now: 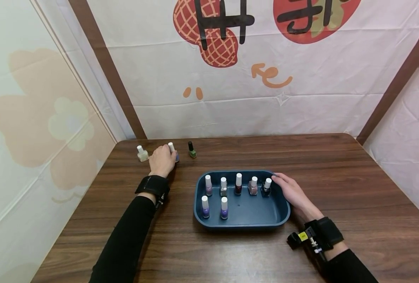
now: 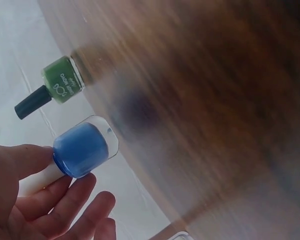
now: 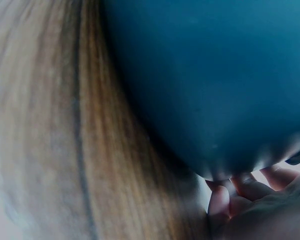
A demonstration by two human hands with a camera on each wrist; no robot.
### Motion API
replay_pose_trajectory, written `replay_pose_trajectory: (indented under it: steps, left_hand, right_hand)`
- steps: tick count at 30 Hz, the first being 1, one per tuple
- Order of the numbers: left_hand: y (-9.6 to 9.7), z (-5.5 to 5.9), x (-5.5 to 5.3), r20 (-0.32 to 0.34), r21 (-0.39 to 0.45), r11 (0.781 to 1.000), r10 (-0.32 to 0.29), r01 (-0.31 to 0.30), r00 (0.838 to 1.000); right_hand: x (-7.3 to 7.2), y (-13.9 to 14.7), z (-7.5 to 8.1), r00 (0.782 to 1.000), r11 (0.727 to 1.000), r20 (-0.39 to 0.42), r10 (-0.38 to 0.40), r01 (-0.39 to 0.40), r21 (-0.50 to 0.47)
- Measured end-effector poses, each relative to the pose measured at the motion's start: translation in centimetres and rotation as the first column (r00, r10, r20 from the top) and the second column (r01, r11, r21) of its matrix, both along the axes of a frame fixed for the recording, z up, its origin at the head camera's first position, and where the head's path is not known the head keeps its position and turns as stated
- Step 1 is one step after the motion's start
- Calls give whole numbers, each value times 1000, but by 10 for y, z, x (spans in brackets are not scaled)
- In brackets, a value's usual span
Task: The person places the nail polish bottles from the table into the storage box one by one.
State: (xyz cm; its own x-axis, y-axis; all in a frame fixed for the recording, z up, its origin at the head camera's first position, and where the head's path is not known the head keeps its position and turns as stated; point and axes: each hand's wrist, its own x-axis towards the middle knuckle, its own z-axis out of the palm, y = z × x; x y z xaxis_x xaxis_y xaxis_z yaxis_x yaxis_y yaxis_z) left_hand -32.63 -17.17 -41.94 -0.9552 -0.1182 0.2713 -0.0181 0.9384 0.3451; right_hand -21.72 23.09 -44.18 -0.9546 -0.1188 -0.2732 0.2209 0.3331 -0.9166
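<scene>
At the far left of the table, my left hand (image 1: 162, 160) pinches a blue nail polish bottle (image 2: 82, 149) by its white cap, thumb on one side and fingers on the other. A green nail polish bottle (image 1: 192, 151) with a black cap stands just right of it. Left of the hand is a pale cream nail polish bottle (image 1: 143, 154) with a white cap. My right hand (image 1: 295, 195) grips the dark blue tray (image 1: 255, 212) at its back right corner, thumb at the rim; in the right wrist view the fingers (image 3: 250, 187) lie against its outer wall.
Inside the tray, several white-capped bottles form a back row, including a dark red bottle (image 1: 238, 184) and a black bottle (image 1: 266, 188). Two purple bottles, one of them the left purple bottle (image 1: 205, 208), stand at the front left. A printed cloth (image 1: 209, 114) hangs behind the wooden table (image 1: 336, 165).
</scene>
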Motion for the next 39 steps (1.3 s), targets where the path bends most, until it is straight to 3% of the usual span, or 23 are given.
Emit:
replay_pose_trajectory:
  steps: [15, 39]
  left_hand:
    - [8, 11, 11, -51, 33, 999, -12, 14, 999]
    - [31, 41, 32, -123, 48, 993, -105, 111, 987]
  right_hand:
    - [0, 0, 0, 1000, 1000, 13, 2, -2, -10]
    - [0, 0, 0, 1000, 1000, 4, 4, -4, -1]
